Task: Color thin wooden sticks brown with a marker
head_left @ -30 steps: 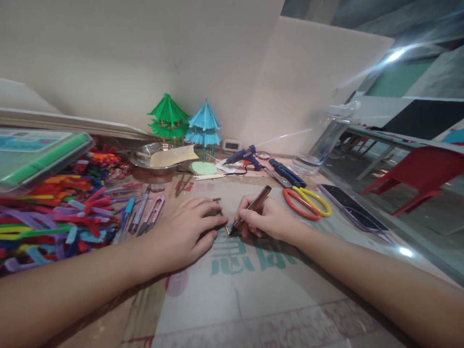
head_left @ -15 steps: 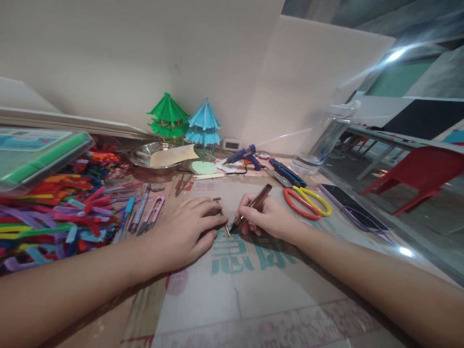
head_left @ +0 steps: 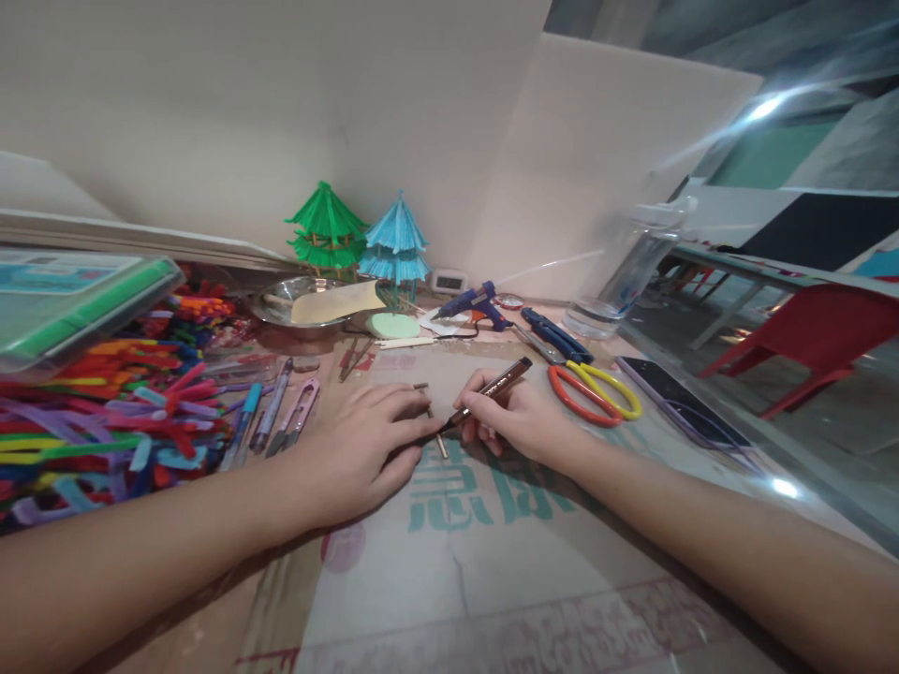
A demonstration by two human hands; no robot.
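Note:
My right hand point(head_left: 520, 417) grips a brown marker pen point(head_left: 507, 376), tilted so its dark tip points down and left. The tip meets a thin wooden stick point(head_left: 442, 444) lying on the cardboard sheet point(head_left: 407, 590). My left hand point(head_left: 369, 445) lies flat, palm down, its fingers stretched out and slightly apart across the stick. Those fingers cover part of the stick; both of its ends show. Right of my right hand lie scissors point(head_left: 586, 398) with one red-orange and one yellow handle.
Colourful pipe cleaners point(head_left: 105, 431) and a plastic case point(head_left: 77, 300) crowd the left. Behind stand a green tiered-roof model point(head_left: 324, 225), a blue one point(head_left: 397, 234), a metal bowl point(head_left: 271, 304) and a glue gun point(head_left: 474, 301). A phone point(head_left: 681, 402) and clear bottle point(head_left: 625, 271) are right.
My right hand has lowered the marker to a flatter slant, and its tip has shifted up along the stick, close to my left fingertips. My left hand stays in place.

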